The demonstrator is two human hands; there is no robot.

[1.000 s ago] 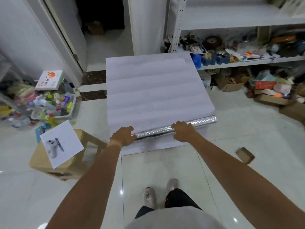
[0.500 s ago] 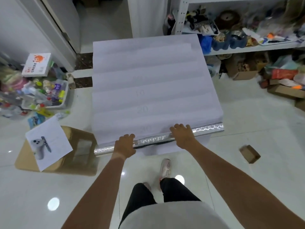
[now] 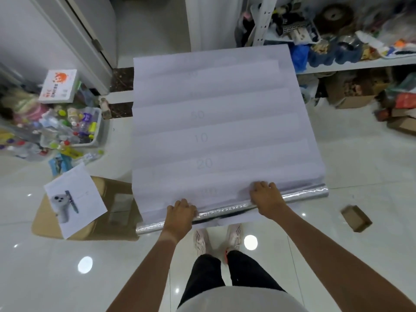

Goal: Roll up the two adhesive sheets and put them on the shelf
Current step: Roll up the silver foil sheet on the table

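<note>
The adhesive sheet [image 3: 225, 131] lies spread on the pale tiled floor [image 3: 360, 165] straight ahead of you, white backing side up, with faint numbers 50, 10 and 20 down its middle. Its near edge is wound into a thin silver roll [image 3: 225, 210] that runs from about 8 o'clock to 3 o'clock across your reach. A second sheet seems to lie under the first, judging by the offset edges at the far end, though the view does not settle it.

Your left hand [image 3: 180, 216] sits on the roll left of centre, fingers curled over it and gripping. Your right hand [image 3: 266, 199] sits on the roll right of centre, fingers bent over the top onto the white backing, holding it the same way.

Your shoes [image 3: 216, 239] stand just behind the roll at 6 o'clock. At 9 o'clock a flattened cardboard box [image 3: 90, 228] touches the sheet's left edge, with a printed paper [image 3: 74, 199] on it. Farther out at 10 o'clock is a bin of bottles [image 3: 74, 129]. The shelf [image 3: 360, 64], crowded with oddments, stands at 1 o'clock. A small brown box [image 3: 355, 218] lies alone at 3 o'clock.
</note>
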